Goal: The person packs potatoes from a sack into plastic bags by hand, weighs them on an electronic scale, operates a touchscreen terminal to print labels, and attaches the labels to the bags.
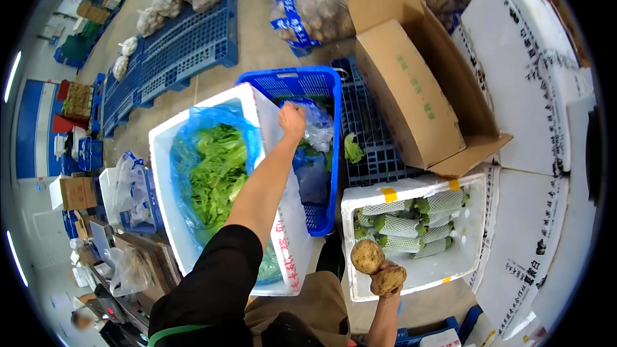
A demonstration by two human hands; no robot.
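Warehouse floor (255, 29), blue pallet (186, 45) far left | our left hand (292, 119), fingers curled in, is over the blue crate (335, 173); we cannot tell its grip | our right hand (389, 293), half closed, holds two potatoes (367, 256) near right, by the foam box (450, 265)

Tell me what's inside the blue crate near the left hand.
The blue crate holds bluish plastic bags and something green. The white foam box and left hand hide part of the inside; whatever lies beneath the bags is covered.
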